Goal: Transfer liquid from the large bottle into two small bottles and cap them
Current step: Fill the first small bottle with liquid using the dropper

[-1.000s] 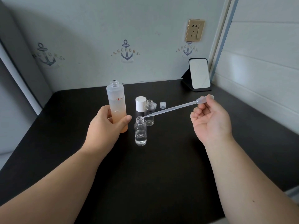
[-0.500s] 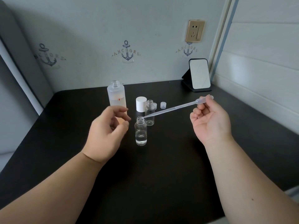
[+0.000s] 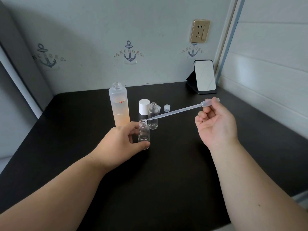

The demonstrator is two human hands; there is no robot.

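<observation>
We find the transfer under way and not finished. The near vial [image 3: 144,134] stands upright on the table [image 3: 166,180], uncapped, with a shallow layer of clear liquid low in it, by our judgement well short of full. The far vial [image 3: 153,116] stands just behind it, also uncapped; we cannot tell whether it holds any liquid. The big bottle [image 3: 119,106] stands open to the left, orange liquid filling its lower part, its white cap [image 3: 144,107] set down beside it. Two small caps [image 3: 167,108] lie behind the vials, unused. Left to do, as we judge it: top up the near vial, fill the far one, and cap both.

The left hand [image 3: 120,144] holds the near vial, thumb curled round its base and fingers behind its body. The right hand [image 3: 216,124] pinches the bulb of the pipette [image 3: 176,112] between thumb and fingers; how hard it squeezes we cannot tell.

The pipette's long axis runs from the bulb, high at the right, down and leftward to the tip, which sits at the mouth of the near vial, pointing into it at a shallow slant.
</observation>
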